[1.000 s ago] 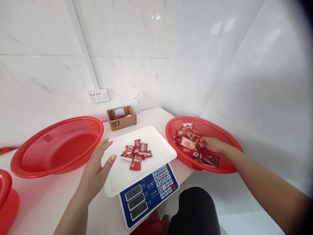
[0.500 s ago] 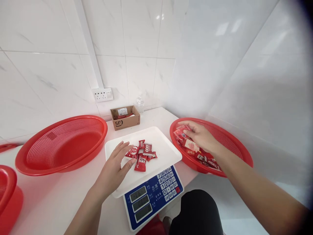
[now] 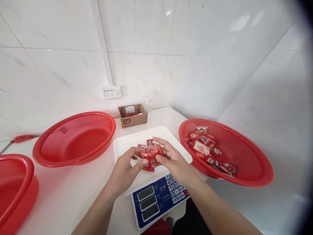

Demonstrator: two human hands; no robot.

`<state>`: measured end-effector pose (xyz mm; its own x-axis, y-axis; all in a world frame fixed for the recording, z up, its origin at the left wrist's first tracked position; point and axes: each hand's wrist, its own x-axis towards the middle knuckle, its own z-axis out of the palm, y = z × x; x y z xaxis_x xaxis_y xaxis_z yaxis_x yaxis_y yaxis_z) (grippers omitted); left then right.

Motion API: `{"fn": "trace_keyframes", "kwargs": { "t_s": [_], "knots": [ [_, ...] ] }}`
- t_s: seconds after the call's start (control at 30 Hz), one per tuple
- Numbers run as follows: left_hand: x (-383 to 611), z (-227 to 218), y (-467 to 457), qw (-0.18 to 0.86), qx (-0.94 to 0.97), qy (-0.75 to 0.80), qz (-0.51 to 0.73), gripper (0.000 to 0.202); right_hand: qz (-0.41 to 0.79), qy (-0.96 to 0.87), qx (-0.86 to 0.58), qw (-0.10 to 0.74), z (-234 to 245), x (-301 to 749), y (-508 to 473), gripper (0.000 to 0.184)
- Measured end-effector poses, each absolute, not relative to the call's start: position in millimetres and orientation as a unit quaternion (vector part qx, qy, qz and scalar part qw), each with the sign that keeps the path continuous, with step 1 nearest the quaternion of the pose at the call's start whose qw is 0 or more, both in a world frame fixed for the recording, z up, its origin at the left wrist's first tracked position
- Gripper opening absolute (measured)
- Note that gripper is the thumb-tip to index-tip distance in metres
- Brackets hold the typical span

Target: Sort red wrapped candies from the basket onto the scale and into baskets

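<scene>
Over the white scale tray [image 3: 123, 142], my left hand [image 3: 126, 169] and my right hand [image 3: 175, 163] both pinch one red wrapped snack packet [image 3: 153, 156], with a thumb on each end. Partly hidden beneath my fingers, other small red packets [image 3: 148, 168] lie on the tray. To the right, a red perforated basket [image 3: 249, 153] holds a pile of red and dark wrapped packets [image 3: 204, 147]. The scale's blue panel [image 3: 156, 204] faces me, its digits too blurred to read.
A second red basket [image 3: 75, 140] stands left of the scale, and part of another [image 3: 25, 176] shows at the left edge. Behind the tray are a small cardboard box [image 3: 134, 120] and a clear plastic bottle [image 3: 148, 103]. A socket [image 3: 111, 92] is on the tiled wall.
My right hand has come from the right basket to the tray with a red packet. My left hand has moved to that packet and now grips it too. The view has shifted slightly.
</scene>
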<state>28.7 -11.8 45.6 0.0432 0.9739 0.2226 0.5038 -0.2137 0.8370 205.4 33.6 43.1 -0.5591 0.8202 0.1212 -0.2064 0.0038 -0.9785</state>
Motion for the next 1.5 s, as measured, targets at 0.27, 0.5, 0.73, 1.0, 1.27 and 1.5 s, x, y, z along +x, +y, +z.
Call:
{"fn": "trace_keyframes", "kwargs": {
  "t_s": [0.27,0.5,0.73,1.0,1.27,1.5],
  "knots": [
    [33,51,-16,0.417,0.661,0.475,0.405,0.015,0.588,-0.653,-0.306,0.367,42,212,16,0.039],
    [38,51,-21,0.421,0.685,0.478,0.354,0.019,0.453,-0.747,-0.313,0.373,42,221,7,0.019],
    [39,51,-24,0.401,0.723,0.462,0.321,0.024,0.45,-0.74,-0.315,0.388,37,221,3,0.016],
    [39,51,-25,0.398,0.738,0.434,0.33,0.033,0.497,-0.73,-0.3,0.361,42,223,0,0.023],
    [41,53,-25,0.413,0.735,0.438,0.31,0.031,0.46,-0.737,-0.325,0.373,36,223,1,0.02],
    [39,49,-25,0.392,0.753,0.434,0.3,0.025,0.454,-0.723,-0.331,0.402,36,221,1,0.019]
  ]
}}
